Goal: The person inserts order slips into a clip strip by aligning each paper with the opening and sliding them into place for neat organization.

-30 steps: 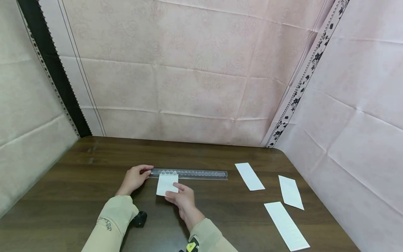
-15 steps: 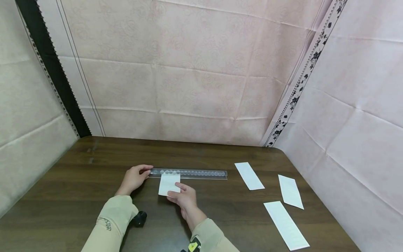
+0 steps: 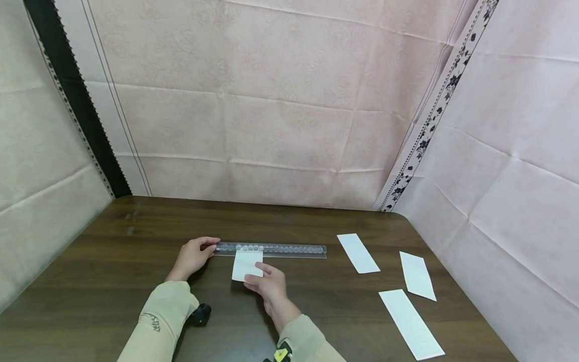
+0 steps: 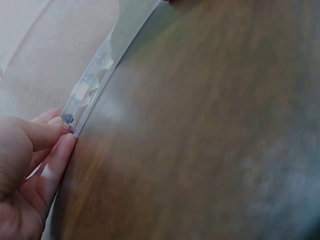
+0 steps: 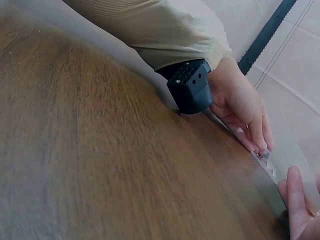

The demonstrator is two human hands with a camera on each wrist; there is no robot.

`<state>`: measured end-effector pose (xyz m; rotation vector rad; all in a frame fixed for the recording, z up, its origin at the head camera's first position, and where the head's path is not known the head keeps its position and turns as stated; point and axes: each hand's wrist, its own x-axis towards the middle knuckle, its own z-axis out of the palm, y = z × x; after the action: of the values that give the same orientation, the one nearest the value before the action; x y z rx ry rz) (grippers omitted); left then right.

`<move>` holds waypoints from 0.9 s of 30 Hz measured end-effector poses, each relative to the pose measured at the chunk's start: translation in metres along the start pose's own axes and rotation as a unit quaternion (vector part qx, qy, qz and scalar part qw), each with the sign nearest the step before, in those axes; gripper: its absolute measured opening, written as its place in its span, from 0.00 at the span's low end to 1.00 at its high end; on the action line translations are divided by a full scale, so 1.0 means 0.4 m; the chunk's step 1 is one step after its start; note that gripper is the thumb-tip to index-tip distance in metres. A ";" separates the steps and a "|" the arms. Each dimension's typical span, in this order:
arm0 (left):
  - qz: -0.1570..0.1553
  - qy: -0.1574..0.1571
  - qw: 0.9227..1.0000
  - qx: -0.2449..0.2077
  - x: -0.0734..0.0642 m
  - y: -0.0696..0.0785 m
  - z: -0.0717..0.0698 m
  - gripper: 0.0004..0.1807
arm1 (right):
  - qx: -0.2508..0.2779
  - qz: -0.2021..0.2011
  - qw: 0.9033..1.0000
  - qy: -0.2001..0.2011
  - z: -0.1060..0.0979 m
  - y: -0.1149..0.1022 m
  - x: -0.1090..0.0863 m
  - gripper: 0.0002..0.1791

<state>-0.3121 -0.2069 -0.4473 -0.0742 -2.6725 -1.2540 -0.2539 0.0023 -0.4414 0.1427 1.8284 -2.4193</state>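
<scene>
Slightly to the right along the clear strip (image 3: 294,250): white slip (image 3: 244,264) and right hand (image 3: 271,289)

Compared with a second ago, the white slip and the right hand sit a little farther right, while the left hand (image 3: 192,255) and the clear strip look unmoved. What matters is how slip and strip meet. The strip lies with its long axis running left to right before the person; the white slip reaches from its near side toward the person, on the left half of its length. The right hand is at the slip's near right corner, thumb and forefinger pinching it there. The left hand is off to the left, fingertips and thumb gripping the strip's left end. Rounded shapes in the strip show over the slip's far edge, though I cannot tell whether that edge lies beneath the strip or inside it.

The visible part of the slip looks nearly square, plain and straight-sided, with a shadow on the wooden table (image 3: 316,301) below its near edge. The strip is transparent, with a row of rounded forms along it. Well to the right lie a far paper (image 3: 359,254), an outer paper (image 3: 418,276) and a near paper (image 3: 411,326), all white.
</scene>
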 end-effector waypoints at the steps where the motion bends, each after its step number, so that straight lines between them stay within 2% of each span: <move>1: -0.002 -0.001 1.000 -0.002 -0.001 0.000 0.000 0.13 | -0.001 -0.002 1.000 -0.001 -0.001 0.000 -0.001 0.26; 27: 0.008 0.000 1.000 -0.007 -0.007 0.007 -0.005 0.13 | -0.025 0.007 1.000 0.006 -0.039 -0.013 0.004 0.26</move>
<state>-0.3088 -0.2064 -0.4445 -0.0970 -2.6582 -1.2696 -0.2560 0.0187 -0.4408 0.1645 1.8846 -2.3665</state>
